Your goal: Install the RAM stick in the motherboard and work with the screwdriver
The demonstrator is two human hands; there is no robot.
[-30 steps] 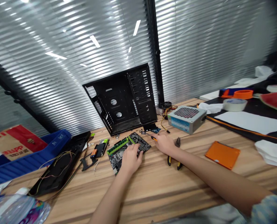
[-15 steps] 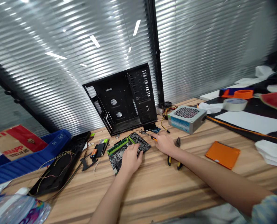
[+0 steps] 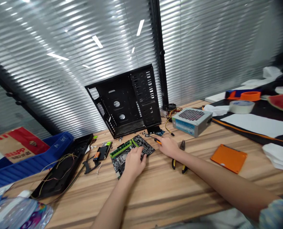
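A green-and-black motherboard [image 3: 118, 160] lies flat on the wooden table in front of me. My left hand [image 3: 134, 160] rests on the board's near side, with its fingers stretched over it and the thumb apart. Just right of the board, my right hand [image 3: 167, 146] is closed around a screwdriver [image 3: 158, 141] with an orange and black handle. The thin shaft points left, toward small loose parts [image 3: 145, 133] beyond the board. Pliers [image 3: 182, 145] with black and yellow handles lie partly hidden under my right forearm.
An open black computer case [image 3: 124, 101] stands behind the board. A power supply [image 3: 191, 121] and an orange plate-like piece [image 3: 229, 158] sit to the right. A black panel with wires [image 3: 60, 171], a blue bin [image 3: 60, 143] and batteries [image 3: 96, 156] are on the left.
The view has shifted very slightly. My left hand stays on the motherboard, and my right hand keeps the screwdriver, with hardly any visible movement.
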